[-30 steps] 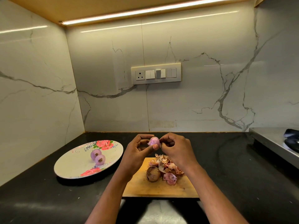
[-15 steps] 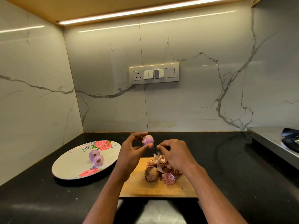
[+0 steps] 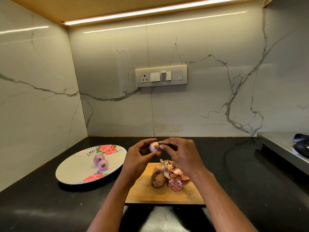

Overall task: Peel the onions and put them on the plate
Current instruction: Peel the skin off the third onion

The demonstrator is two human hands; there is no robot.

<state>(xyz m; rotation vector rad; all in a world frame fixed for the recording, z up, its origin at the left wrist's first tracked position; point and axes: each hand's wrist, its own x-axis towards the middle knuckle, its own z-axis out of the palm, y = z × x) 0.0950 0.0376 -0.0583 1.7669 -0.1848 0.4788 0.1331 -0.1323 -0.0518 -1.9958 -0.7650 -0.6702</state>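
Marble-walled kitchen corner, black counter: half a second ago the right hand had dropped to the heap of skins on the wooden board; now it is back up, fingertips pinching at the top of the onion gripped in the left hand above the board. Peeling looks nearly finished. Two peeled onions sit on the floral plate; one unpeeled onion waits. The held bulb shows pale, glossy purple.
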